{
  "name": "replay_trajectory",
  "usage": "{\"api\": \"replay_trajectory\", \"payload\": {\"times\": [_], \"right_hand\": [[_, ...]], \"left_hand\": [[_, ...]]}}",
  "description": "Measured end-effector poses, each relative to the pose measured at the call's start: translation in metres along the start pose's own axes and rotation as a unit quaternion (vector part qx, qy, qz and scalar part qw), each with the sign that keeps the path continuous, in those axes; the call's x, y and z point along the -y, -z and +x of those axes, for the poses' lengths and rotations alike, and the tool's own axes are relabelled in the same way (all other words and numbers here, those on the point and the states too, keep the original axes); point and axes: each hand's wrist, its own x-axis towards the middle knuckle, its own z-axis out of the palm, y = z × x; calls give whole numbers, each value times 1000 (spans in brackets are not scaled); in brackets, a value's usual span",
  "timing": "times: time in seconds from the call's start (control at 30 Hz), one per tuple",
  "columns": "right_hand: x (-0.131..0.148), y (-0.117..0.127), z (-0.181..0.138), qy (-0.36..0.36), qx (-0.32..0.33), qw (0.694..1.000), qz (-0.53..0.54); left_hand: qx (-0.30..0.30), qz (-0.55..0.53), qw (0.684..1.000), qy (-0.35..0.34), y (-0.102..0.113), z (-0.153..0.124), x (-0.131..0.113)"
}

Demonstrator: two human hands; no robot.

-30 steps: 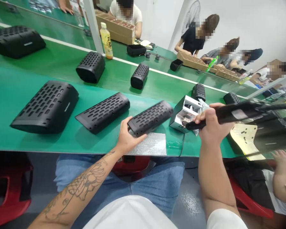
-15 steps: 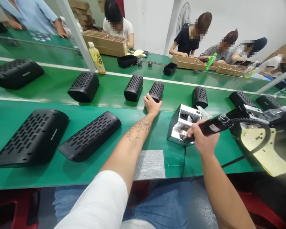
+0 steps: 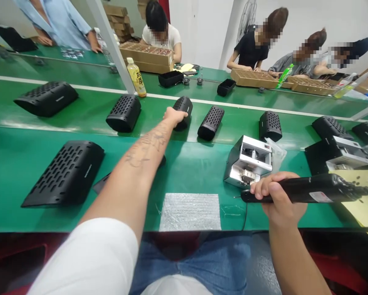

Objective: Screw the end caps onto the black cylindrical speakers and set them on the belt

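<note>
1. Left hand (image 3: 174, 117): bent round black perforated rounded-block housing (image 3: 185, 104) on far green strip (image 3: 155, 112); fingers partly hidden, firmness of hold cannot be told
2. Right hand (image 3: 284, 203): closed round black cylindrical power screwdriver (image 3: 316, 191), tip pointing left, near silver-and-black box-shaped machine (image 3: 238, 162)
3. Near green worktop (image 3: 187, 172), left: large black perforated housing (image 3: 65, 174)
4. Stage: screwdriver apparently idle, touching no housing; which pieces are done, which remain, cannot be told

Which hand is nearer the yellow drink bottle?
Left. Left hand, touching a black perforated housing, is right of the yellow drink bottle, nearside; right hand, holding a black electric screwdriver, is much farther right and closer in.
</note>
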Motion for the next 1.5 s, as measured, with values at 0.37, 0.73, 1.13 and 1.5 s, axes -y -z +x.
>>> {"api": "replay_trajectory", "payload": {"times": [0.37,0.73,1.13,1.5], "right_hand": [[87,-17,-58,33,44,998,20],[53,-36,-76,55,48,997,-5],[24,-41,-79,14,88,996,-13],[24,-42,-67,-14,220,975,19]], "left_hand": [[91,63,849,-516,163,-228,174],[205,92,777,-589,100,-292,254],[226,93,800,-548,101,-299,248],[218,91,794,-560,99,-301,252]]}}
